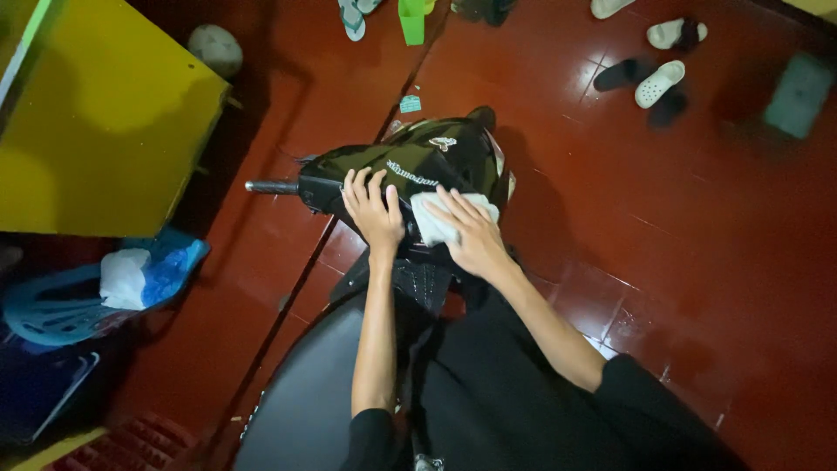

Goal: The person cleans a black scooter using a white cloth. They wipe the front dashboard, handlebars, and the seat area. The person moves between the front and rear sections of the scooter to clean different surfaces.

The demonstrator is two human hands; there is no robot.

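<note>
A black glossy scooter front cover [418, 157] with a handlebar grip [272, 186] sticking out to the left sits in the middle of the view. My left hand [373, 209] lies flat on the cover's near edge, fingers spread. My right hand [471, 234] presses a white cloth [436, 216] against the cover just right of the left hand. Both forearms reach up from black sleeves at the bottom.
A yellow cabinet [105, 122] stands at the left. Below it lie a blue basket [52, 305] and a blue and white bag [144, 272]. Sandals [660, 83] and slippers lie on the red tiled floor [715, 227] at the top. A green cup [411, 19] stands at top centre.
</note>
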